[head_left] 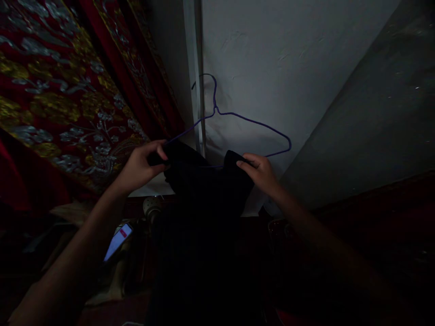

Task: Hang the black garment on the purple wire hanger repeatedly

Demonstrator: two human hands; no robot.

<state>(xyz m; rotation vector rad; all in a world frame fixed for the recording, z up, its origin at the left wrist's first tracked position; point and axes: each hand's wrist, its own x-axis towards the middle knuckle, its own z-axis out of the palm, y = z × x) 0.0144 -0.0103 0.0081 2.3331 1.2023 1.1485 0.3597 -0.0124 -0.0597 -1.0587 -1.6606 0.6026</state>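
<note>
A dark garment [207,190] hangs between my two hands, its lower part lost in shadow. My left hand [144,163] pinches its upper left edge, close to the left end of a purple wire hanger [253,120]. At the upper right edge, my right hand [256,170] grips the cloth between thumb and fingers, beside the hanger's bottom bar. The left end of the hanger runs into the garment, while its right shoulder is bare. Its hook points up and left, in front of a narrow vertical strip on the wall. The garment's exact kind is too dark to tell.
A red curtain [78,86] with gold and silver patterns hangs at the left. Behind the hanger stands a pale wall [272,54]. A lit phone [118,242] lies low at the left, near a pale clog-like shoe [152,206]. The right side is very dark.
</note>
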